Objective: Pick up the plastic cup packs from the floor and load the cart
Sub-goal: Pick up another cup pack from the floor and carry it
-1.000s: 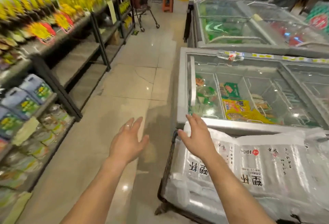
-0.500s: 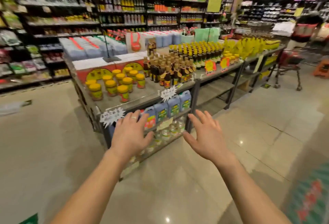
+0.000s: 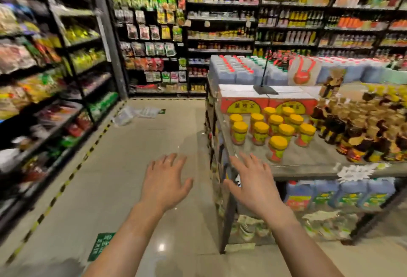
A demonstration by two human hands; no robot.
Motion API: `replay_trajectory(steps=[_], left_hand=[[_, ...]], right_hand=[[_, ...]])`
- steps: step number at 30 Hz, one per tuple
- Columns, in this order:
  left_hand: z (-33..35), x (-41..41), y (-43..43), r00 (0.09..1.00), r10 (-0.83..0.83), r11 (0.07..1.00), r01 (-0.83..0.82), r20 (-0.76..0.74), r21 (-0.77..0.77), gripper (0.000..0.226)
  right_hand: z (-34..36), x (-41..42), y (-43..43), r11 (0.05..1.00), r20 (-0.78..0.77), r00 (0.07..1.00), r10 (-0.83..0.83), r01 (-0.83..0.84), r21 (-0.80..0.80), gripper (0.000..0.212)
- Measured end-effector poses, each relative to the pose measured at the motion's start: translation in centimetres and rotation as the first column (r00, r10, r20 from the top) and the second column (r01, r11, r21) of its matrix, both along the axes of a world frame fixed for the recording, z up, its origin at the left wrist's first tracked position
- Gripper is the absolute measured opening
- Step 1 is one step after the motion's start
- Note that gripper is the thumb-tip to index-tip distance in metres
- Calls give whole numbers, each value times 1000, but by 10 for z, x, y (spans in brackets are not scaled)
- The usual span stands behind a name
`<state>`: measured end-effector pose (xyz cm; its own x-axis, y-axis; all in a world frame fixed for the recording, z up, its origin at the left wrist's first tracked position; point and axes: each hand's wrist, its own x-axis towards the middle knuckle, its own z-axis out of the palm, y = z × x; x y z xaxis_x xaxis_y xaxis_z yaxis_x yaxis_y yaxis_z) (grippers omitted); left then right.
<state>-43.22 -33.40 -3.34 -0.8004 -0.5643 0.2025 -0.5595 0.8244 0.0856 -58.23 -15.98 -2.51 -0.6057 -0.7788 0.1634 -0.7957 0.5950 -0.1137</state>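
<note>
We stand on a glossy beige tile floor [image 3: 123, 166] in a shop aisle, with dark metal shelving [image 3: 72, 61] of bright packets well to the left of our left hand [image 3: 164, 183]. Both hands are empty, palms down, fingers spread wide. Our right hand [image 3: 253, 185] hovers before the corner of a grey metal display table [image 3: 308, 162], round yellow-lidded jars [image 3: 277, 144] just beyond it. The plastic cup packs [image 3: 136, 114], in crinkled clear wrap, lie on the floor far ahead of the left hand, near a yellow-and-black striped line [image 3: 66, 184].

Both bare forearms outstretched, left hand [image 3: 165, 181] and right hand [image 3: 253, 183] palm-down, fingers spread, empty.
</note>
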Motion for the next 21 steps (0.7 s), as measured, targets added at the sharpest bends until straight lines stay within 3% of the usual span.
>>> replay_trajectory(steps=[7,15,19,21], left_hand=[[9,-87,-152,991,135,991,-135,1,-2,83],[13,-148,-301,963,270,963,-270,7,3,88],[2,-174,-380,959,280,960,-281,36,16,72],[-6,-186,-428,959,279,960,-280,41,9,69]], right_hand=[[0,-112,-181,991,79,988,131,-128,-47,72],[-3,-190,-356,956,88,954,287,-279,-94,84],[-8,-219,-438,953,86,949,302,-300,-42,89],[-11,-232,-483,950,103,945,311,-309,-30,79]])
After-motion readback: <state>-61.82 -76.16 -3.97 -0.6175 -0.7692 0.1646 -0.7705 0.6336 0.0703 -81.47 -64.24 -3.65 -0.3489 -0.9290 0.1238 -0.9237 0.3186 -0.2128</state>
